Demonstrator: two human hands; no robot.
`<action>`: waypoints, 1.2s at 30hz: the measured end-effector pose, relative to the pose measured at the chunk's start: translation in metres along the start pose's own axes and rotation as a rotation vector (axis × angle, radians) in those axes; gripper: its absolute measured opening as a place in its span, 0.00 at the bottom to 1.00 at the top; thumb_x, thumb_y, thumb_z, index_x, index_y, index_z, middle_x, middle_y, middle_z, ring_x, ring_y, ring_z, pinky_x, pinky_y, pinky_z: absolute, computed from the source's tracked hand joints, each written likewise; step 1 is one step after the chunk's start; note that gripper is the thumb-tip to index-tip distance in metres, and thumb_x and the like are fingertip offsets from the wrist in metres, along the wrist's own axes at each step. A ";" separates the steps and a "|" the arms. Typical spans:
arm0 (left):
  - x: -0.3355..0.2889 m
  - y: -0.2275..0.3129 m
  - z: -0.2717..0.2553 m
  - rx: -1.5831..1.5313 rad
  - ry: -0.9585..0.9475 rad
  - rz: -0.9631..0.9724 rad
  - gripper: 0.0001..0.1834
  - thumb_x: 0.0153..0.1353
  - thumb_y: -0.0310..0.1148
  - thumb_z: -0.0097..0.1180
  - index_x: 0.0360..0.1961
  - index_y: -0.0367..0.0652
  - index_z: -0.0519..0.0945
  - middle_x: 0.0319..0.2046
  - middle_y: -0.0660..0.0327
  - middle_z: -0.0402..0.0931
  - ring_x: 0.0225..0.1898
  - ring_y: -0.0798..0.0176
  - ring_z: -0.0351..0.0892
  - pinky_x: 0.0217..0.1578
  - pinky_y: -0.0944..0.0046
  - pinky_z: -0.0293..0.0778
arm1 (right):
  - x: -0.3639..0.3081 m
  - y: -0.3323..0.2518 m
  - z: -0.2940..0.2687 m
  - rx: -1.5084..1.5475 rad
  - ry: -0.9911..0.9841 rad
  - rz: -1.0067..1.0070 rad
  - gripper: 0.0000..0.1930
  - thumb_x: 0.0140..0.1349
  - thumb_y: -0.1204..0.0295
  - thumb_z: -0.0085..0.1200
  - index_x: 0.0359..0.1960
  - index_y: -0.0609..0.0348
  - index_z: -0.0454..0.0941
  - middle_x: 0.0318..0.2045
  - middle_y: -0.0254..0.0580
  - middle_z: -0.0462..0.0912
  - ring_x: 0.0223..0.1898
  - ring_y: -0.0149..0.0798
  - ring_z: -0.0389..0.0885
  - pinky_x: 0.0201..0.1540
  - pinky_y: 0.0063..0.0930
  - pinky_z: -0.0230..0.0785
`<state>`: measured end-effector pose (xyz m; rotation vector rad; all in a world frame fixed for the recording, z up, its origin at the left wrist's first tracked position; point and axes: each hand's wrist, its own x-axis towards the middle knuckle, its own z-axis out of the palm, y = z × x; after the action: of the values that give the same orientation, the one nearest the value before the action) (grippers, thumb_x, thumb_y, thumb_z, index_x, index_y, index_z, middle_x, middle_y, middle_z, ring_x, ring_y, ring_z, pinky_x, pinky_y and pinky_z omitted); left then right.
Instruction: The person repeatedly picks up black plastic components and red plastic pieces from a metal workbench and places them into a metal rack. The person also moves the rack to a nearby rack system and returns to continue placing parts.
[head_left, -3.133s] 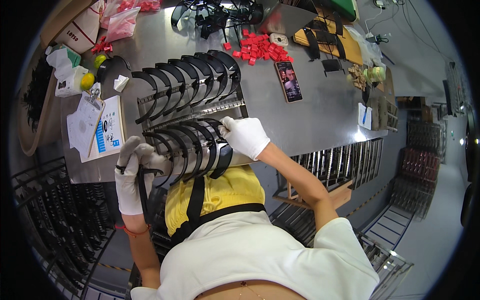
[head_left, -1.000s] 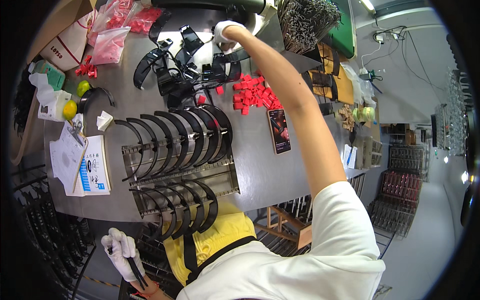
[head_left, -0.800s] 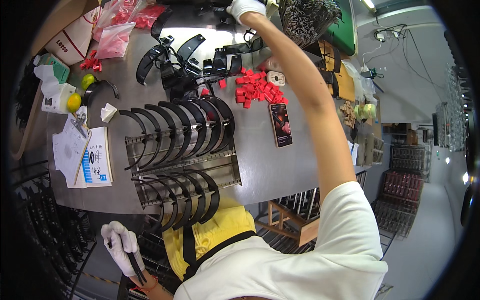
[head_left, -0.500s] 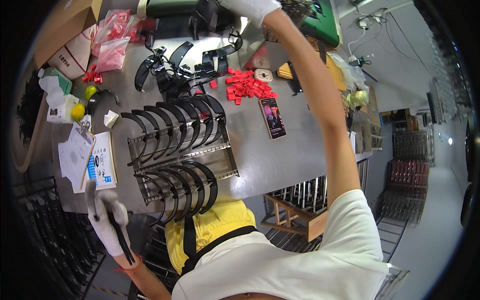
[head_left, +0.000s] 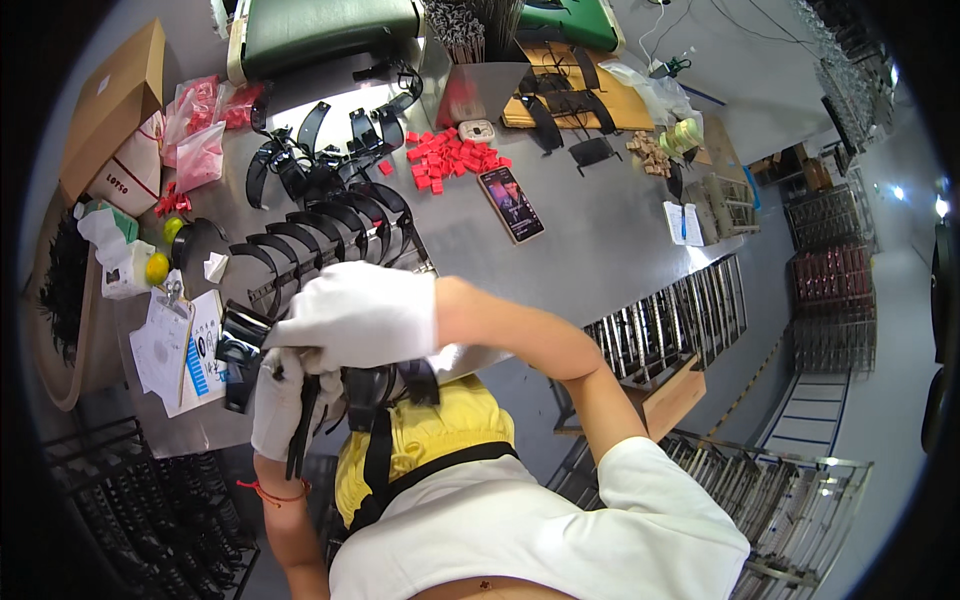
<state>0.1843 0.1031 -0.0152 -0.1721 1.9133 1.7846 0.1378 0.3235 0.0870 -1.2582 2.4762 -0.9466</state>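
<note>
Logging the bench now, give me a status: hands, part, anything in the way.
Both white-gloved hands, left and right, shut on a curved black plastic band. Held over the wire rack of black bands. Right hand hides the rack's near row.

A single head-worn fisheye camera looks steeply down from above the person's own torso, close over both gloved hands, right hand and left hand, which fill the centre. The grey worktable stretches away toward the top edge; floor racks curve along the rim. No second view.
</note>
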 end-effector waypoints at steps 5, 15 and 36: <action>-0.012 0.027 0.014 -0.418 -0.236 0.146 0.37 0.69 0.54 0.52 0.71 0.43 0.60 0.36 0.67 0.69 0.24 0.75 0.66 0.22 0.73 0.64 | -0.067 -0.010 -0.020 0.114 0.197 -0.030 0.28 0.49 0.70 0.60 0.56 0.55 0.74 0.57 0.50 0.74 0.46 0.52 0.81 0.49 0.42 0.74; -0.018 0.051 0.072 -0.696 -0.188 -0.095 0.22 0.74 0.43 0.46 0.61 0.41 0.71 0.44 0.60 0.80 0.27 0.78 0.70 0.22 0.78 0.65 | -0.103 -0.019 0.074 -0.110 0.848 0.237 0.15 0.56 0.71 0.60 0.47 0.57 0.82 0.24 0.42 0.80 0.26 0.47 0.80 0.31 0.32 0.73; -0.036 0.012 -0.022 0.263 0.180 0.100 0.24 0.73 0.45 0.48 0.64 0.46 0.73 0.42 0.71 0.72 0.34 0.76 0.63 0.38 0.74 0.63 | -0.134 0.065 0.128 0.448 0.336 1.271 0.17 0.69 0.61 0.46 0.49 0.59 0.80 0.27 0.48 0.85 0.25 0.45 0.83 0.34 0.38 0.75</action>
<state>0.2041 0.0743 0.0112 -0.1500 2.3002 1.6051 0.2350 0.3986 -0.0659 0.6475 2.3291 -1.1729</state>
